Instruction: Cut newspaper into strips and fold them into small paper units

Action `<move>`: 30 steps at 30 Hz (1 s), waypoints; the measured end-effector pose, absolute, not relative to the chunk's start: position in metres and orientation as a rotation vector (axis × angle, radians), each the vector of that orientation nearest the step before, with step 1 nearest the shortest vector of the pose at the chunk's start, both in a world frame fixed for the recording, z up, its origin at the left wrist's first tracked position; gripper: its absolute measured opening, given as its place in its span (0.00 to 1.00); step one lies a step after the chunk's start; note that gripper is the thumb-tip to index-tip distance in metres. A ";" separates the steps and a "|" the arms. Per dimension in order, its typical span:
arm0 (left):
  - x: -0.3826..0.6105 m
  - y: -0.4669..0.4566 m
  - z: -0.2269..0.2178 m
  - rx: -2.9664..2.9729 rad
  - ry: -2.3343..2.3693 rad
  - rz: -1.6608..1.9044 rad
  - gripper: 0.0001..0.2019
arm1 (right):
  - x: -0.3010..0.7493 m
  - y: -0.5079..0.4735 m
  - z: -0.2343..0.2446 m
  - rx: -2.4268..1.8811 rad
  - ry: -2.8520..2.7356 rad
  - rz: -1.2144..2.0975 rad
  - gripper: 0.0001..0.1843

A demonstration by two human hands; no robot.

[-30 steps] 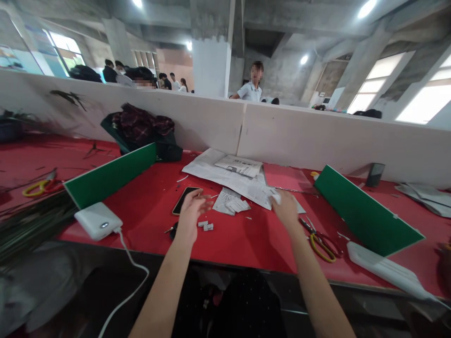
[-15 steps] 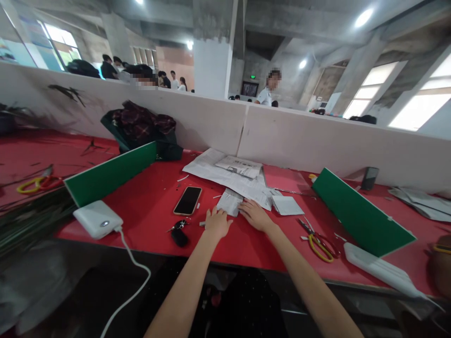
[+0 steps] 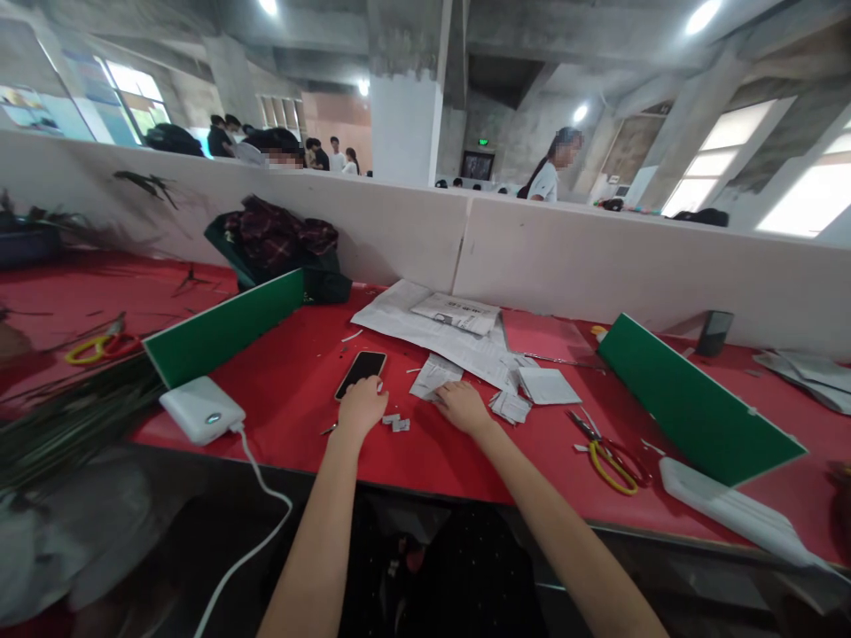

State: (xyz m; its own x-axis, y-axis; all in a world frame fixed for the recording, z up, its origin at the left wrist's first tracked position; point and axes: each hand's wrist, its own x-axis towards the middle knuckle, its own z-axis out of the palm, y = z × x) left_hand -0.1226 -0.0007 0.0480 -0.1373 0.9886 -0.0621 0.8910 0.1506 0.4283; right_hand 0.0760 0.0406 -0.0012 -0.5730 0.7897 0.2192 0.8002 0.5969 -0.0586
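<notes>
My left hand [image 3: 363, 406] is at the near end of a black-screened phone [image 3: 363, 368], fingers curled in a pinch. A tiny white paper scrap shows at its fingertips. The keys beside the phone are mostly hidden under this hand. To the right, my right hand [image 3: 462, 408] lies with fingers stretched out, touching the edge of a small newspaper piece [image 3: 435, 374]. Small paper scraps [image 3: 400, 425] lie between the hands. Right of my right hand are more cut newspaper pieces [image 3: 511, 407] and a folded paper square [image 3: 550, 386].
Large newspaper sheets [image 3: 432, 332] lie at the back of the red table [image 3: 425, 461]. Yellow-handled scissors [image 3: 612, 465] sit to the right. Green dividers [image 3: 698, 399] stand on both sides. A white power bank [image 3: 203, 409] with a cable is at left. People stand beyond the white partition [image 3: 565, 257].
My left hand has moved left from the newspaper piece to the phone, covering the keys and uncovering small scraps. My right hand has shifted slightly left, uncovering cut pieces on its right.
</notes>
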 end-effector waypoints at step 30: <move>-0.084 -0.014 0.061 1.404 1.051 0.715 0.15 | 0.101 0.011 0.022 -1.063 -1.999 0.975 0.17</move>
